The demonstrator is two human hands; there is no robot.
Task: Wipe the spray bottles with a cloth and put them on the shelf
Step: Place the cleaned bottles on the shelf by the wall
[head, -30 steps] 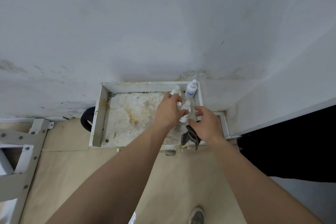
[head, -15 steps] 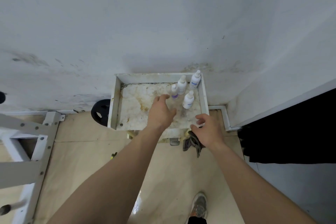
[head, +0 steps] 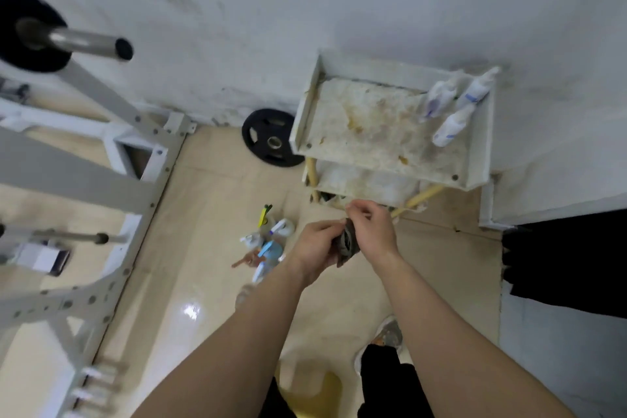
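Head view
Left hand (head: 314, 248): fingers curled around the dark cloth (head: 347, 243), gripping its left side; palm turned toward the right hand.
Right hand (head: 373, 231): pinched closed on the same cloth from the right and above, thumb and forefinger meeting over its top edge.
Cloth: bunched between the two hands, a corner hanging just below them.
Shelf (head: 475, 176): white, stained top tray, up and to the right of the hands, against the wall; a second tier shows just above the right hand.
Spray bottles on shelf (head: 453, 125): three or four white ones grouped in the tray's far right corner, well beyond the right hand; motion blur keeps the count uncertain.
Labels: blue and purple marks on the white bottles; no writing or brand can be read.
Bottles on floor (head: 271, 248): a loose cluster just left of the left hand, white and light blue, with a yellow-green item (head: 264, 215) beside them; blurred.
Weight plate (head: 271, 142): black, leaning at the wall, up and left of the hands, beside the shelf.
Rack frame (head: 84, 176): white metal, far left of the left hand, carrying a barbell (head: 78, 41) with a black plate.
Shoe (head: 386, 336): below the right forearm.
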